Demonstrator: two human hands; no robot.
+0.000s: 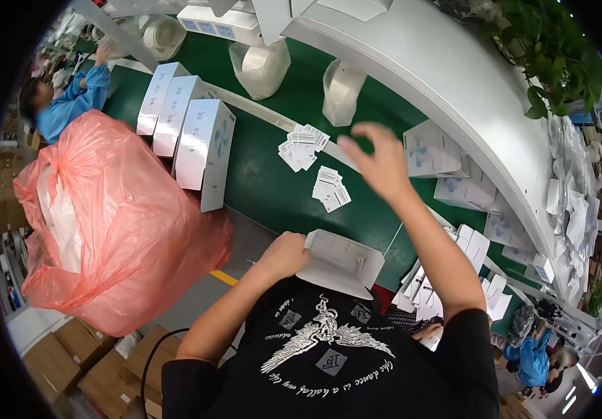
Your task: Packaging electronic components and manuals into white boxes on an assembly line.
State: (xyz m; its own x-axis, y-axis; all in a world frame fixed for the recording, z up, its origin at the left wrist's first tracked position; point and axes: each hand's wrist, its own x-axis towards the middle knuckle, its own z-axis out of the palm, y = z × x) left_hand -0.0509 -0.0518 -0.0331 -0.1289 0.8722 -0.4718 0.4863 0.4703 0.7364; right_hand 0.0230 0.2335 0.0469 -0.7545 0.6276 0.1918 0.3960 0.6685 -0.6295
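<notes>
Black shirt [332, 359] is closest. Next, the left hand [285, 255] grips the left end of an open white box [343, 257] that runs left to right. Beyond it, farther off, the right hand [380, 157], blurry, fingers loose, looks empty, right of white cards [303, 145].

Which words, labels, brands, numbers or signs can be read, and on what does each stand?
Black shirt: white lettering, partly readable, not quoted here.
White cards: print too small to read.
White boxes: side markings too small to read.
Long white case: blue labels too small.
</notes>
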